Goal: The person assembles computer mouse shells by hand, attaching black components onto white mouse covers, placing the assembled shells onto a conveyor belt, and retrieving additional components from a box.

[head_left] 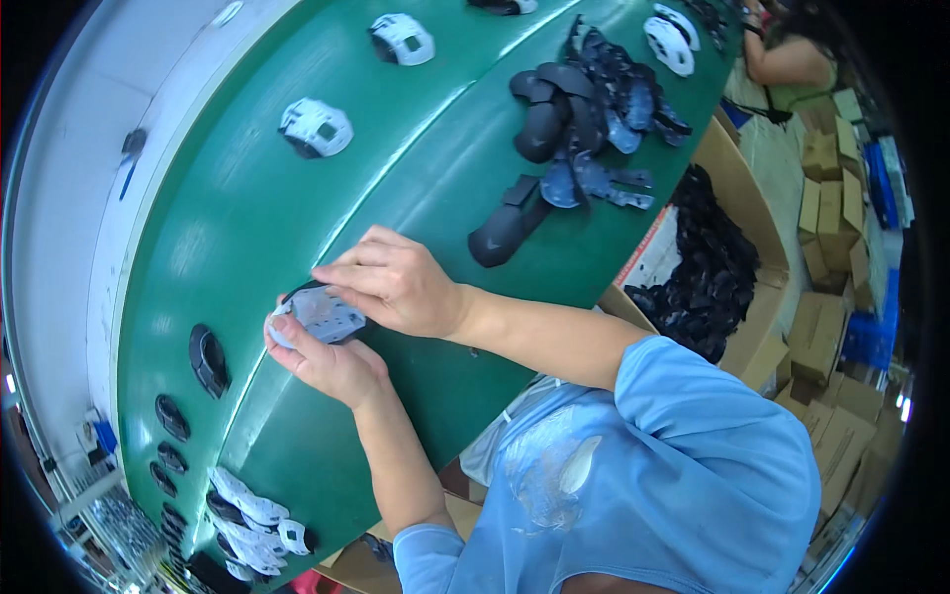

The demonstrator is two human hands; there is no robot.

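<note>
**Both hands on one grey-white shoe piece at the belt edge**

We see the left hand [322, 358] below and the right hand [394, 282] above, closed together on a single grey-white perforated shoe piece [322, 315]. The piece sits between the two hands, over the near part of the green conveyor belt [257, 228].

Left hand: palm turned up, thumb lying across the piece's left end, fingers curled beneath it. Forearm rises from the lower edge, bare below a light blue sleeve [693, 465].

Right hand: back of the hand facing up, fingers bent down and pressing on the upper right edge of the piece. Forearm comes in from the right, roughly level, wrist slightly flexed.

Around them: a dark curved part [209, 358] lies on the belt just left of the hands. A pile of dark shoe parts [584, 109] sits farther up the belt, well apart. White-and-dark assembled pieces [317, 127] ride the far lane. A cardboard box of dark parts [703, 267] stands to the right of the belt. Another person [792, 54] shows at upper right.
</note>
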